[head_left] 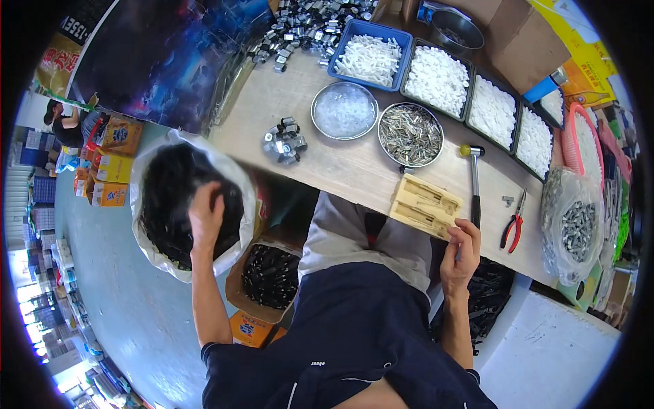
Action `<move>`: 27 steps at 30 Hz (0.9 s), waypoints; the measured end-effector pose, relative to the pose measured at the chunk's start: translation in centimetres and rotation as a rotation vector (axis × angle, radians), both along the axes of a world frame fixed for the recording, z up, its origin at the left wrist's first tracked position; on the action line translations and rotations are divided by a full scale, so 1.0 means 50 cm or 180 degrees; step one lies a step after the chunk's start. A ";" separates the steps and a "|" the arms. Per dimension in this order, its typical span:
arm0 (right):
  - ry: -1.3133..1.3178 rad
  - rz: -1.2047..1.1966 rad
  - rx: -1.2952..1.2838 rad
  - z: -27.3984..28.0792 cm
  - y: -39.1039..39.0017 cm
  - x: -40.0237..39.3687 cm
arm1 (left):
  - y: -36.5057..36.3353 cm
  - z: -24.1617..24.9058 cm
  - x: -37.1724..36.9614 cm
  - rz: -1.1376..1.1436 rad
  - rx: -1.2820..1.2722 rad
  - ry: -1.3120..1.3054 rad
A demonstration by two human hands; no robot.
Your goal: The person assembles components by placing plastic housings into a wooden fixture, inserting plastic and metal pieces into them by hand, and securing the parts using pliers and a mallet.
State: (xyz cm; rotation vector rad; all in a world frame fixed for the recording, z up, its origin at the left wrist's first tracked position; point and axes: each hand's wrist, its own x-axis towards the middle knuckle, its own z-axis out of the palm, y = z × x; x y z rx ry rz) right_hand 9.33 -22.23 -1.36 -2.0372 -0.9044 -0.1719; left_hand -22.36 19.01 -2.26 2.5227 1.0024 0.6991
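Observation:
My left hand (206, 213) is over the white-lined sack (143, 232) of black parts at the left, its fingers bent and partly blurred; what they hold, if anything, cannot be made out. At the table's front edge my right hand (461, 255) has its thumb and fingers on the right end of a pale wooden fixture (426, 206) with carved slots. Just behind the fixture stands a round metal dish (411, 134) of small metal pins. A hammer (475, 178) with a yellow end lies to the fixture's right.
Red-handled pliers (512, 232) lie on the table (313, 167) at the right, near a clear bag (574, 232) of grey parts. Trays of white pieces (437, 78) line the back. Below is a cardboard box (238, 293) of black parts. A person (67, 129) is far left.

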 end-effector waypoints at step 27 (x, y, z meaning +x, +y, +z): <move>0.3426 0.0919 0.1772 0.055 0.113 -0.103 | -0.398 0.033 0.329 -0.0878 -0.4658 -0.3499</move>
